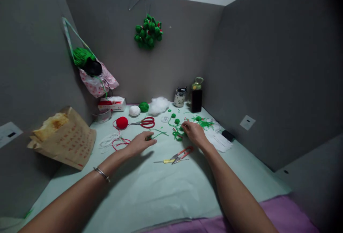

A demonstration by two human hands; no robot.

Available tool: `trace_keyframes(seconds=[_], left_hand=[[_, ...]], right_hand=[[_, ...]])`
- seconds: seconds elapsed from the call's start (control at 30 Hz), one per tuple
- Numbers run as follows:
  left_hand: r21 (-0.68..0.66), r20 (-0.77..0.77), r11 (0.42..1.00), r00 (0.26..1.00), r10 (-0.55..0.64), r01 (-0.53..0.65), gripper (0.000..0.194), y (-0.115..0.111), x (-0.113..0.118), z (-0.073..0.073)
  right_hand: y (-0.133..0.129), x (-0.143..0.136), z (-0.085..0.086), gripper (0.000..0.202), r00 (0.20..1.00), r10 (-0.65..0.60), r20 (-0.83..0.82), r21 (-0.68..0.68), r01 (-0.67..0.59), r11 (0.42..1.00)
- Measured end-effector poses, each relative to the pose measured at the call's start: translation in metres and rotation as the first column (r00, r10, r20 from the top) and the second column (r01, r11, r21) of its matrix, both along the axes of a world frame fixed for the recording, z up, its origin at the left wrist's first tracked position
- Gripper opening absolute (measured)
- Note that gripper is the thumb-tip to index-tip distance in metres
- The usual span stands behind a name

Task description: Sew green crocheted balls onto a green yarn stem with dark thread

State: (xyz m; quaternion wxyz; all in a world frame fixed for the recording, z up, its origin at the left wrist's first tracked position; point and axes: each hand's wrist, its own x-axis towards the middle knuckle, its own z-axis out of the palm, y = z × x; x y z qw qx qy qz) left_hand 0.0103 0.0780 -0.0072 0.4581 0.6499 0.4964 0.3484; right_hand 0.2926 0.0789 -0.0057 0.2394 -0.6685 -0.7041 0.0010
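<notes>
My left hand [142,143], with a silver bangle on its wrist, is closed around a small dark green piece [149,138] with loose green yarn ends trailing to the right. Over a cluster of small green crocheted pieces [178,134], my right hand [191,131] has its fingertips pinched together; what they grip is too small to make out. Two little green balls [177,121] lie just beyond that cluster. Between the forearms rest orange-handled thread snips [184,151] and a yellow-handled hook [168,161]. Red-handled scissors [147,122] lie beyond my left hand.
Red yarn [122,122], white yarn [134,110], green yarn [144,107] and stuffing [159,105] line the back. A paper bag [66,142] stands left. A phone [196,100] leans on a bottle; green scraps [205,123] and white papers [218,140] lie right. Grey panels [182,47] enclose the table.
</notes>
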Motion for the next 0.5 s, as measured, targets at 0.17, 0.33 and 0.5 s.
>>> trace_keyframes(seconds=[0.17, 0.33, 0.5], left_hand=[[0.074, 0.035, 0.997, 0.999, 0.02, -0.023, 0.031, -0.002, -0.01, -0.003], [0.116, 0.057, 0.988, 0.994, 0.093, -0.1, 0.027, -0.005, -0.025, 0.002], [0.129, 0.034, 0.982, 0.99, 0.134, -0.138, 0.027, -0.014, -0.028, -0.01]], right_hand=[[0.0, 0.0, 0.003, 0.021, 1.0, -0.005, -0.021, 0.016, 0.005, 1.0], [-0.002, -0.001, 0.006, 0.021, 1.0, -0.014, -0.028, 0.022, 0.015, 1.0], [-0.003, -0.001, 0.006, 0.026, 1.0, -0.019, -0.018, 0.03, 0.019, 0.999]])
